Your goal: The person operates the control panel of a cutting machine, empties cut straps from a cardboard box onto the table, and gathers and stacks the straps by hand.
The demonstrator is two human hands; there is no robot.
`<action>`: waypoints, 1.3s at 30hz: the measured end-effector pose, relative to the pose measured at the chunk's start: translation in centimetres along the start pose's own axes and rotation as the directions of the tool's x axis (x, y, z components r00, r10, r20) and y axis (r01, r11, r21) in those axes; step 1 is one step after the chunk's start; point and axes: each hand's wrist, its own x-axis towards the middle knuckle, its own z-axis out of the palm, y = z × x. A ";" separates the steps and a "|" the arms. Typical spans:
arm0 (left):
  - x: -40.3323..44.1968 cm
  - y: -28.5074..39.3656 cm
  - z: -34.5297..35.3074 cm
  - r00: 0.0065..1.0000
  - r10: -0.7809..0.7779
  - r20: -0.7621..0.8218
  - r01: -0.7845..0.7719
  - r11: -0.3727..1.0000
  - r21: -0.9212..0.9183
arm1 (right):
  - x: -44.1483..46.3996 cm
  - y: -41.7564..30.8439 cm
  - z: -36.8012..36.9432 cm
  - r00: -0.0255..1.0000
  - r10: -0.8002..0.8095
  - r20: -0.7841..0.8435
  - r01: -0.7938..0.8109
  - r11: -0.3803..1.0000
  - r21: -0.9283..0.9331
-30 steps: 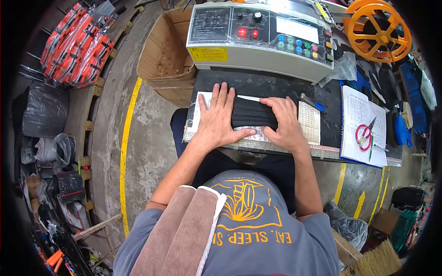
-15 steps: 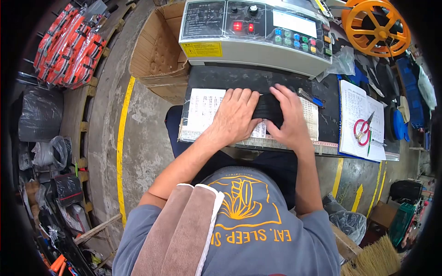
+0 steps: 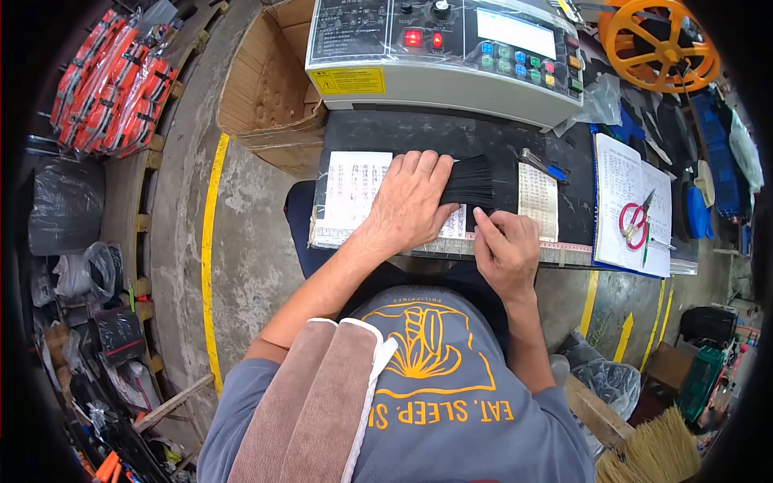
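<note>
A bundle of black strips (image 3: pixel 469 182) lies on the dark work surface, its right ends fanned a little. My left hand (image 3: pixel 414 197) is closed over the bundle's left part and holds it down, with the thumb along the lower edge. Just below and right of the bundle's loose ends is my right hand (image 3: pixel 507 248), with thumb and fingertips pressed together; whatever may be between them is too small to make out. A printed sheet (image 3: pixel 348 193) lies left of my left hand, and a yellowed paper (image 3: pixel 538 200) lies beyond the right one.
A control machine (image 3: pixel 443 60) with lit red switches stands at the back. A ruler (image 3: pixel 570 256) runs along the front edge. To the right are a blue-handled tool (image 3: pixel 544 165), a notebook (image 3: pixel 618 181), red scissors (image 3: pixel 634 225) and an orange reel (image 3: pixel 667 55). A carton (image 3: pixel 266 88) stands left.
My left hand first slid right onto the bundle and then stayed there. My right hand has come off the bundle and moved down toward the front edge, uncovering the strips' right ends.
</note>
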 end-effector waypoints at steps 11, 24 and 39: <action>0.0 0.1 0.0 1.000 -0.019 0.016 0.019 1.000 -0.008 | 0.9 -0.4 0.0 0.999 0.003 -0.038 -0.002 1.000 0.013; -0.1 0.0 0.1 1.000 -0.006 -0.003 0.006 1.000 -0.009 | 1.8 -0.9 0.2 0.999 0.019 -0.050 -0.022 0.998 -0.053; -0.1 -0.1 0.1 1.000 -0.009 0.000 0.009 0.999 -0.031 | 2.1 -1.1 0.3 0.999 0.040 -0.030 -0.042 0.996 -0.083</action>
